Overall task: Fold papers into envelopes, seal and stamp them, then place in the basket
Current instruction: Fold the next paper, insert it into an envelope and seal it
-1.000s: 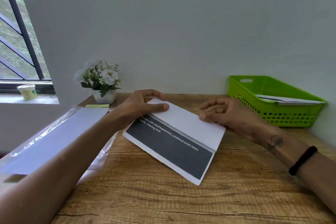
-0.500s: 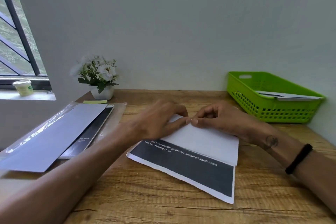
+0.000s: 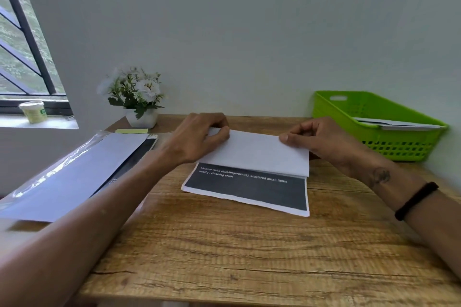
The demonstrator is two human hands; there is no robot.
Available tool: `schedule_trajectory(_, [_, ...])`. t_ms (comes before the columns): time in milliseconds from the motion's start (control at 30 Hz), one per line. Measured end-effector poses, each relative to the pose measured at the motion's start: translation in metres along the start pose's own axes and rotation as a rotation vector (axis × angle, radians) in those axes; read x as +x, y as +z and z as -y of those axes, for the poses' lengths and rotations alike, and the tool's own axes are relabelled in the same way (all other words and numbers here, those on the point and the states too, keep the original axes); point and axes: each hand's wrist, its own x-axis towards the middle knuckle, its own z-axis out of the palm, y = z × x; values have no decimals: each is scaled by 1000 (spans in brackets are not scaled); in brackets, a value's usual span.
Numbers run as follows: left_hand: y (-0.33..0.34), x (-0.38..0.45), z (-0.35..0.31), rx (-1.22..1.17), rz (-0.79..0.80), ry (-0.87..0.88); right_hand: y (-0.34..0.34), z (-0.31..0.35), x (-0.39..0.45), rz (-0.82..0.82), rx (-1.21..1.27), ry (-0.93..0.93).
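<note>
Hands part along the fold, from meeting at its middle to its two far corners.
Mid-tabletop, the white sheet with a black printed band (image 3: 245,189) lies half-folded; left hand (image 3: 197,139) and right hand (image 3: 316,139) pinch it. Far right corner: green plastic basket (image 3: 399,147).

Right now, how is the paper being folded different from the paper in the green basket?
The folded paper lies on the wooden table; the basket paper rests inside the basket.
The left hand and right hand pinch the folded paper; nothing touches the basket paper.
The folded paper shows a dark printed band; the basket paper looks plain.
Both are white.
</note>
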Motion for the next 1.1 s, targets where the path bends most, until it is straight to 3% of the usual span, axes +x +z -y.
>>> schedule_trajectory(267, [-9,1,6,-19,-134,-93,-8,6,0,-132,105,-50])
schedule_trajectory(533, [-7,3,9,-102,-211,-221,-11,9,0,-147,230,-3])
schedule_trajectory(767, [-2,3,11,-243,-292,-324,-14,12,-5,59,284,81])
schedule_trajectory(1100, [0,2,9,-465,-282,-414,-5,10,-7,86,266,53])
